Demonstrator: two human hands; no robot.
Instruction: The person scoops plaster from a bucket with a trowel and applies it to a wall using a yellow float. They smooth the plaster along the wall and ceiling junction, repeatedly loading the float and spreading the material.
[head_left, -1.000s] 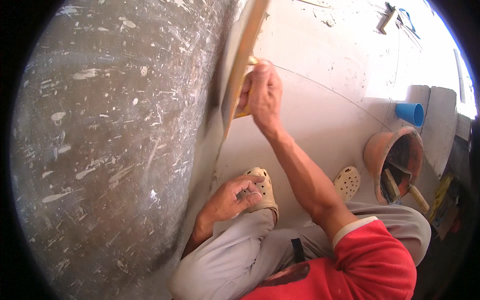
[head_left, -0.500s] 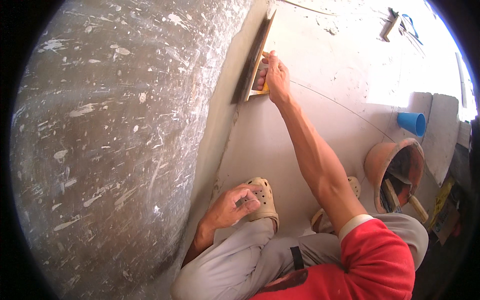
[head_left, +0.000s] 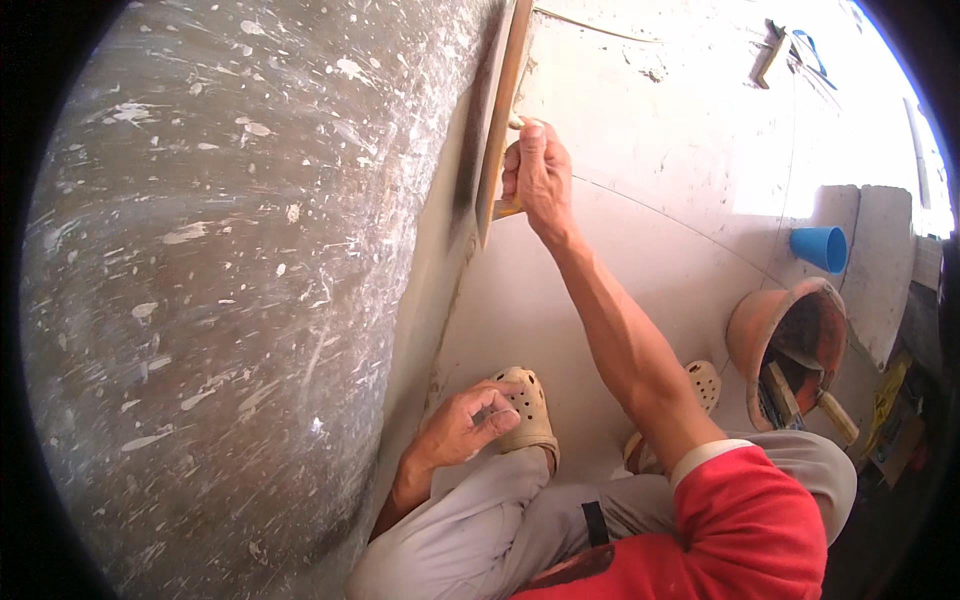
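Note:
My right hand is wrapped round the yellow handle of a long plastering float. The float's long edge runs up along the foot of the wall, its flat face against the smooth pale band there. My left hand hangs beside my left knee, over the toe of a beige clog. Its fingers are loosely bent, with the thumb apart, and nothing shows in them.
A dark wall with white splatters fills the left. On the pale tiled floor at right lie an orange bucket on its side with tools in it and a blue cup. Another tool lies at the far right.
The float has turned more upright and now reaches past the top edge, with its lower end nearer me. My right hand has shifted slightly left and nearer. My left hand has barely moved.

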